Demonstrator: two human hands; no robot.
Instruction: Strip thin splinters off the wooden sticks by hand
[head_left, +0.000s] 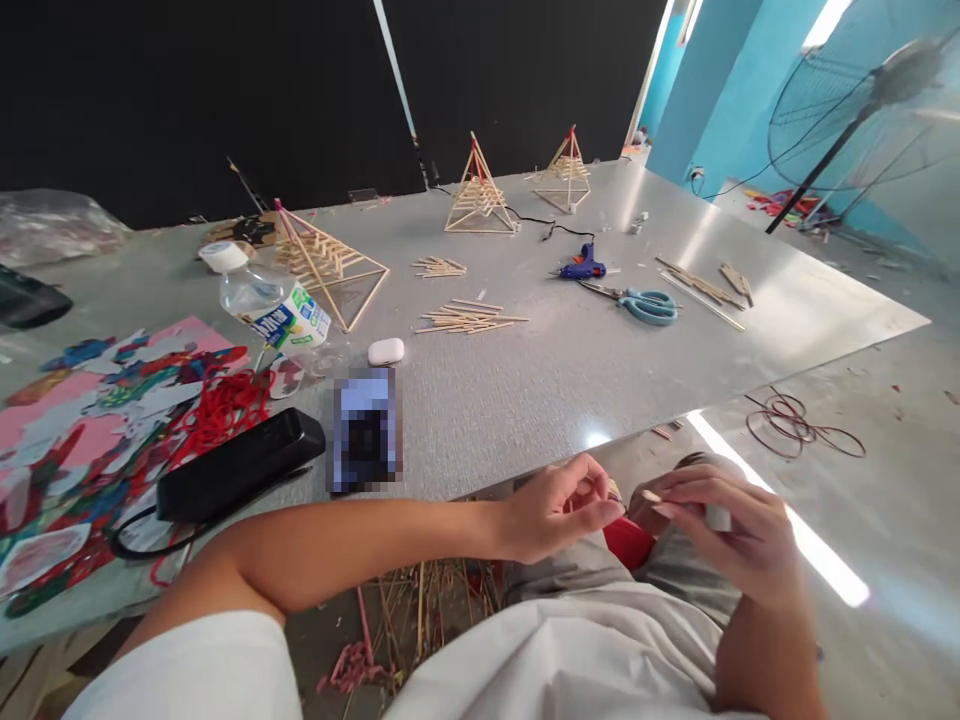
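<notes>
My left hand (562,508) hovers over my lap just off the table's front edge. Its fingers are loosely curled, the thumb stands apart from them, and I see nothing held. To its right my right hand (739,520) is closed in a pinch, with a small pale bit at its fingertips, too small to name. Something red (628,543) lies below and between the hands. On the table, thin wooden sticks (471,318) lie in loose piles. Beyond them stand stick pyramids (480,195) with red tips, one more (330,262) at the left.
A blue glue gun (583,263) and blue-handled scissors (646,305) lie right of the sticks. Left are a plastic bottle (281,312), white case (386,352), blurred phone-like object (366,430), black case (240,465) and red yarn (225,410). A fan (900,80) stands right.
</notes>
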